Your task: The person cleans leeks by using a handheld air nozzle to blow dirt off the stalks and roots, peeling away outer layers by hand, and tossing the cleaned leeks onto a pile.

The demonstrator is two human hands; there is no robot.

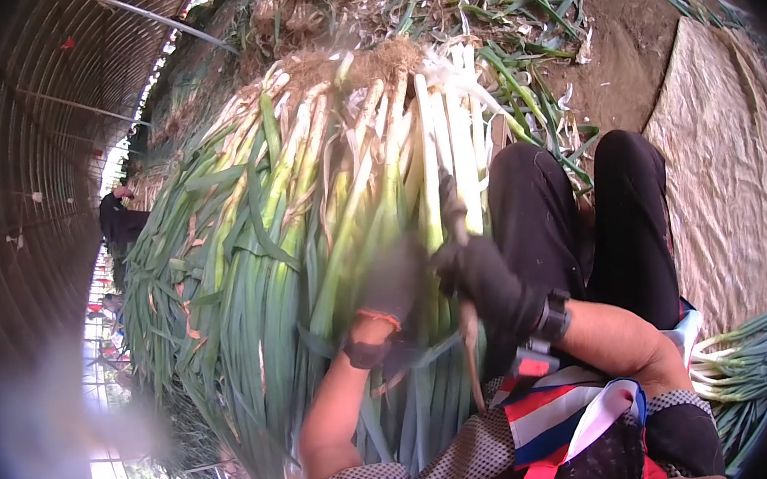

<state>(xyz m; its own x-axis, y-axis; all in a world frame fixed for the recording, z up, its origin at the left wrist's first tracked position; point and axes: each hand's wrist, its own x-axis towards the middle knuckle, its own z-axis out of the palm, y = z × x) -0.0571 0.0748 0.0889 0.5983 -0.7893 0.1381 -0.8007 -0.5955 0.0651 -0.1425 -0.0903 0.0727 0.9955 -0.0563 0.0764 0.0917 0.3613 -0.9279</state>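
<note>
Two gloved hands [398,280] [484,277], dozens of green onions [276,290]

Red-white-blue cloth [560,420] at front; beyond cloth, black trousers [534,213], dark gloves [490,279], black wristwatch [555,316]; beside cloth, checked sleeve hems [358,475].

A large pile of long green onions [240,227] lies on its side across the middle of the view, with the brown, hairy roots [396,56] at the far end and the flat green leaves [253,302] spreading toward the near and left sides. The stems [306,139] are packed close together, and at the right edge several white stems [459,127] look straight, smooth and clean, while more to the left they are yellow-green, with some dry brown leaf pieces between them. One thin, brownish strip [472,352] lies lengthwise over the lower right part.
</note>
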